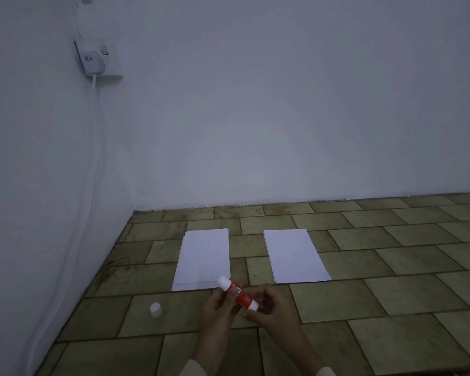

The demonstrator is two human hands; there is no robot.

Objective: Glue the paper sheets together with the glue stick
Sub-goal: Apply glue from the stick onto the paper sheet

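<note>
Two white paper stacks lie side by side on the tiled floor: the left stack (203,259) and the right stack (295,255). Both hands hold a red and white glue stick (238,293) just in front of the left stack's near right corner. My left hand (219,308) grips its middle. My right hand (269,303) pinches its white lower end. The stick's white upper end points up and to the left. A small white cap (155,309) stands on the floor to the left of my hands.
White walls meet in a corner at the far left. A wall socket (98,59) holds a plug whose white cable (91,169) runs down the left wall. Brown floor tiles (377,267) stretch to the right.
</note>
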